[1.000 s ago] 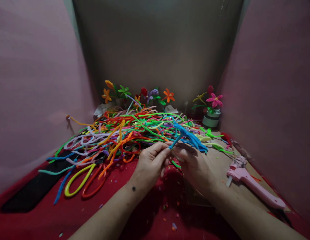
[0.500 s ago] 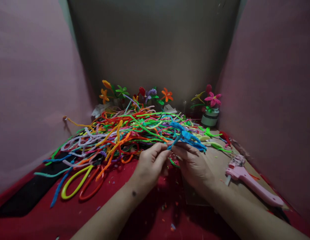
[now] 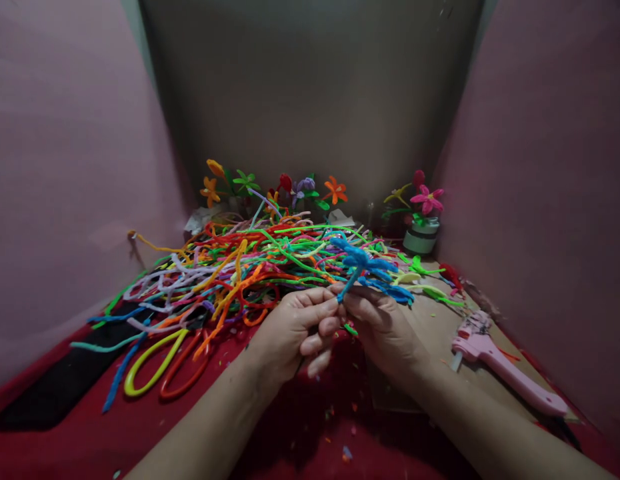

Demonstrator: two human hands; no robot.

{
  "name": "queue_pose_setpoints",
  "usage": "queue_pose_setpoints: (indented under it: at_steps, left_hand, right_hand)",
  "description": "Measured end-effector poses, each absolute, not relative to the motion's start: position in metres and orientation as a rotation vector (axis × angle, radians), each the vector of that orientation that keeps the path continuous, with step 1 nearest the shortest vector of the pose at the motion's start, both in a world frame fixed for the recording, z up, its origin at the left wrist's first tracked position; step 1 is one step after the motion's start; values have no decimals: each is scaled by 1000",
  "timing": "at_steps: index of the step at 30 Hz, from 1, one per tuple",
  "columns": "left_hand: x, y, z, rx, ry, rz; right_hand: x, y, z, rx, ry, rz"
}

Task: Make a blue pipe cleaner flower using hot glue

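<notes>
A blue pipe-cleaner flower (image 3: 361,259) is held up by its short stem in front of the pile, its petals spread above my fingers. My left hand (image 3: 303,327) pinches the lower end of the stem between thumb and forefinger, the other fingers curled loosely. Right beside it, my right hand (image 3: 383,323) is closed on the same stem, its fingertips meeting those of the left. More blue looped pipe cleaner (image 3: 393,291) shows just behind the right hand; whether it joins the flower I cannot tell.
A tangled heap of coloured pipe cleaners (image 3: 270,260) covers the middle of the red cloth (image 3: 140,433). Scissors with yellow and red handles (image 3: 155,393) poke from its front. At right, a pink glue gun (image 3: 510,373) lies on cardboard (image 3: 430,320). Behind stands a potted pink flower (image 3: 427,200).
The blue flower has turned, so its petals now spread upright above the stem. My left hand's fingers have rolled and loosened a little, while the right hand has barely moved.
</notes>
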State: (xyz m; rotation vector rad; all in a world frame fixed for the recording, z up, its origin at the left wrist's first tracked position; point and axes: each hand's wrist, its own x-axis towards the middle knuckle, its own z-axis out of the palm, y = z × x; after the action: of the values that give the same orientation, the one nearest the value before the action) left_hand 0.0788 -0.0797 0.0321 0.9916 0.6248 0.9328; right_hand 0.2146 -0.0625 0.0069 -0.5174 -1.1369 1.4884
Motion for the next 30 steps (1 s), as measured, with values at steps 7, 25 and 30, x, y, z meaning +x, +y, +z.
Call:
queue_pose_setpoints:
  at_steps: [7, 25, 30]
  left_hand:
    - [83, -81, 19, 1633, 1114, 1155]
    - [79, -81, 25, 1189, 695, 909]
    - [82, -80, 15, 2001, 1138, 1301]
  right_hand:
    - [213, -61, 1, -514, -1028, 1487]
    - [216, -59, 3, -467, -1039, 1557]
    - [213, -58, -1, -580, -1016, 1346]
